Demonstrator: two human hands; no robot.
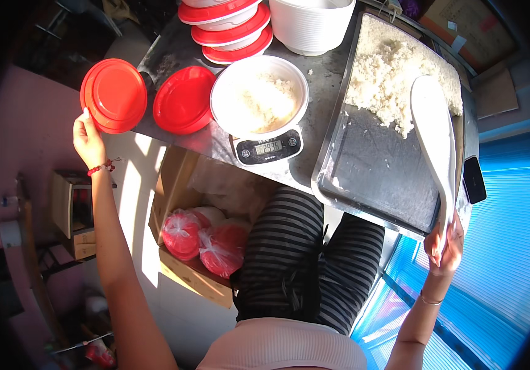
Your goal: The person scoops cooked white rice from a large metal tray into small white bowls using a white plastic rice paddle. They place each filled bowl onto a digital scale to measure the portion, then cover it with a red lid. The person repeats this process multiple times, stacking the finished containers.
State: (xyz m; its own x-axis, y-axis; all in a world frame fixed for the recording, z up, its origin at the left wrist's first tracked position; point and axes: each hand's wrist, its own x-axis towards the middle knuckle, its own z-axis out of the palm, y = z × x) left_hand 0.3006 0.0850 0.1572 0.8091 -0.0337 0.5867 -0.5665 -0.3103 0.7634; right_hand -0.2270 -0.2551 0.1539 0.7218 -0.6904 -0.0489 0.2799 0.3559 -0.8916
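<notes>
My left hand [90,138] pinches the rim of a red round plastic lid [113,95] beyond the table's left edge. Another red lid [184,100] lies on the table, beside a white plastic bowl [221,99] with some cooked rice [269,101] in it. The bowl rests on a digital kitchen scale [267,148] with a lit display. At the right, my right hand [445,243] holds the handle of a large white rice paddle [434,134], whose blade lies over a metal tray [376,171]. Rice [394,69] is heaped in the tray's far part.
Stacked bowls with red lids [232,34] and a nested stack of white bowls [311,25] stand at the back. A phone [474,179] lies by the tray's right side. Below the table, an open cardboard box [195,277] holds bagged red lids [221,249].
</notes>
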